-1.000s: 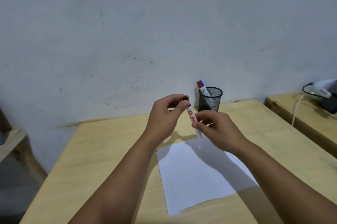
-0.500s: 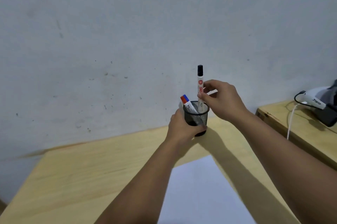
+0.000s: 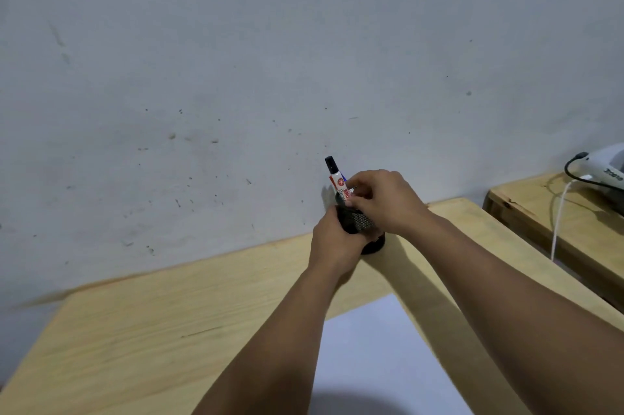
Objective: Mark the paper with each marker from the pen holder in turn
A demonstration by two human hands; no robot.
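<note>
Pale wooden table (image 3: 169, 306) against grey wall (image 3: 236, 60); left hand (image 3: 334, 242) gripping pen holder (image 3: 358, 222), right hand (image 3: 385, 202) pinching marker (image 3: 337, 180).

Holder (image 3: 359, 222) at the back of the table (image 3: 169, 330) by the wall, marker (image 3: 337, 181) standing in it, paper (image 3: 378, 357) in front.

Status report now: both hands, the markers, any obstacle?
Left hand grips pen holder. Right hand pinches black-capped marker, its lower end in holder. Paper unobstructed.
</note>
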